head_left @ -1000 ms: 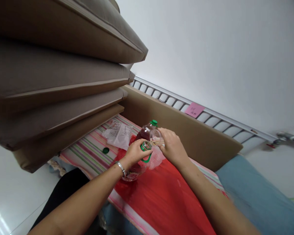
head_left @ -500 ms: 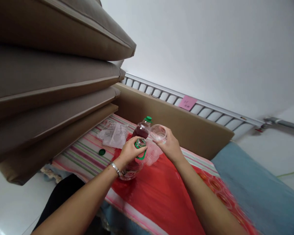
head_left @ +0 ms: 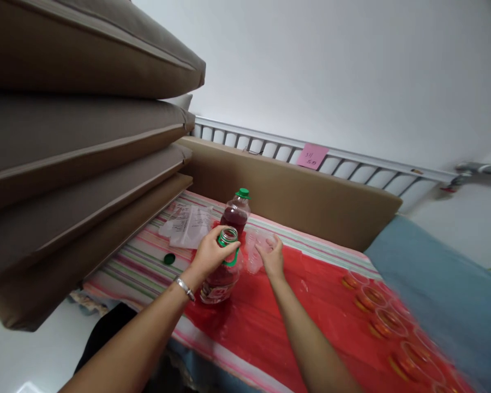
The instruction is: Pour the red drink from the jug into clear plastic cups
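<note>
My left hand [head_left: 213,252] is closed around the neck of a large clear bottle [head_left: 219,286]. Its mouth is uncapped, with a green ring and green handle, and it stands on a red plastic sheet [head_left: 286,316]. Just to the right, my right hand [head_left: 273,257] has its thumb and fingers curled on a clear plastic cup [head_left: 262,239], whose outline blends with the see-through plastic behind it. Close behind the open bottle stands a second bottle [head_left: 234,215] of dark red liquid, its green cap on. A loose green cap [head_left: 169,258] lies on the striped cloth [head_left: 143,267].
Several clear cups with orange-looking bases [head_left: 387,323] stand at the right of the red sheet. A crumpled clear bag [head_left: 190,225] lies behind the loose cap. Stacked brown cushions [head_left: 85,125] rise at left; a brown board [head_left: 303,204] and radiator [head_left: 347,169] line the back.
My right hand has come down with the cup, from beside the bottle's mouth to the clear plastic on the sheet. My left hand stays on the bottle. The view has shifted, showing more cups at right.
</note>
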Tool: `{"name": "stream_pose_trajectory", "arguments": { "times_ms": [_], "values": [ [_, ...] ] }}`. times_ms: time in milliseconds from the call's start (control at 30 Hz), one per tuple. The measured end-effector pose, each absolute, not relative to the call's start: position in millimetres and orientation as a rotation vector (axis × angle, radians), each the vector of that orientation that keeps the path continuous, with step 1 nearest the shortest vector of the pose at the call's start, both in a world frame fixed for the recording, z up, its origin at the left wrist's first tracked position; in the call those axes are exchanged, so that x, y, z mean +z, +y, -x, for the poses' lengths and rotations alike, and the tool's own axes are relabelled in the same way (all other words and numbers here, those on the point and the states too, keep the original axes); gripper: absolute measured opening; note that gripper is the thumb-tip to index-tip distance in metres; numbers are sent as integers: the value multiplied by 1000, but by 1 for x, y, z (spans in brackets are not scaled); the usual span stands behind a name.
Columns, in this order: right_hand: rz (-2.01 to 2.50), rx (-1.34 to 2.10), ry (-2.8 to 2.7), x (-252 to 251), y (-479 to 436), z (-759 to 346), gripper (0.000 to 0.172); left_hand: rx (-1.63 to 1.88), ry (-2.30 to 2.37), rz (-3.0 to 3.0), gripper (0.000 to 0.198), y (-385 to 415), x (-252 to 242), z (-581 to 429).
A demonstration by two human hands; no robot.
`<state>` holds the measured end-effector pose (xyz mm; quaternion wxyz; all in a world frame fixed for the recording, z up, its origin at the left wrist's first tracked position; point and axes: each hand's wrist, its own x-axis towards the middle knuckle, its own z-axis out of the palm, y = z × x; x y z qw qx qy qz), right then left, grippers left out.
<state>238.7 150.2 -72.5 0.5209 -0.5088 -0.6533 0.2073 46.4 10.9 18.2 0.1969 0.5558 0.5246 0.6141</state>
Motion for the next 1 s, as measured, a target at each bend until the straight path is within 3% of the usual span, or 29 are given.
{"name": "stream_pose_trajectory", "arguments": {
  "times_ms": [300,567,833,1000],
  "values": [
    [1255,420,-1651,-108,144,-247,92,1683,1506,-1575,27,14,20,-47],
    [1226,-30,-2231,-79,123,-234,53,1656,1587,-1597,29,17,22,-47],
    [1443,74,-2277,-78,121,-234,56,1560,1715,-1548,45,14,26,-46],
    [1302,136,-2003,-71,100,-267,54,1457,1982,-1587,45,17,28,-46]
  ]
}}
